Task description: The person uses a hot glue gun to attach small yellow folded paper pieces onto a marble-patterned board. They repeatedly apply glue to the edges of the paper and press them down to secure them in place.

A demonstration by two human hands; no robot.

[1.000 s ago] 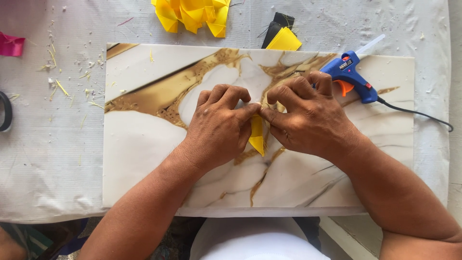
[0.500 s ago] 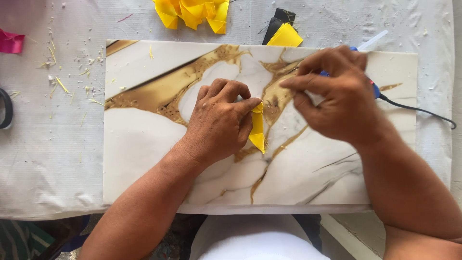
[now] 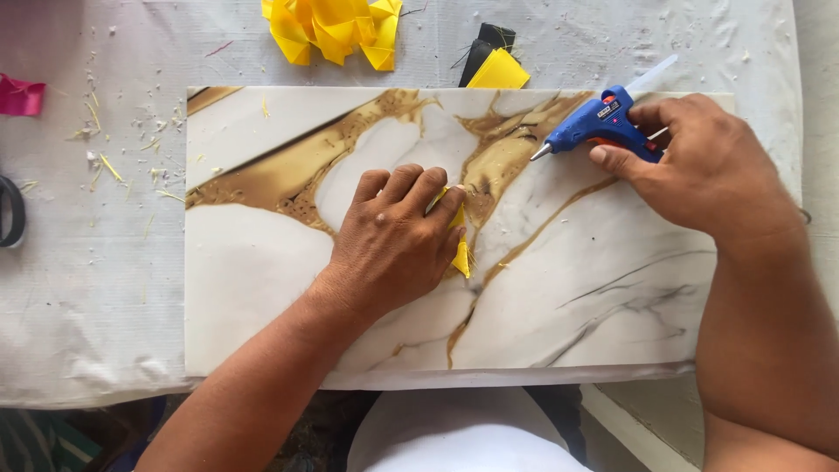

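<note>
Head view: yellow paper piece (image 3: 461,255) under left hand (image 3: 393,249) fingers (image 3: 441,203).

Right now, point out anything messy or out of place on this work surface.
Small yellowish scraps lie scattered over the white cloth left of the marble-patterned board. Otherwise nothing stands out: the left hand presses a folded yellow piece, and the right hand holds the blue glue gun.

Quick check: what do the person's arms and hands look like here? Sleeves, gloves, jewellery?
Both forearms are bare up to the frame edge, with no sleeves in view. The left hand and the right hand wear no gloves, and no rings, watch or bracelets show on the fingers or wrists. Nails are short and unpainted. At the bottom edge a white garment covers the person's body.
</note>
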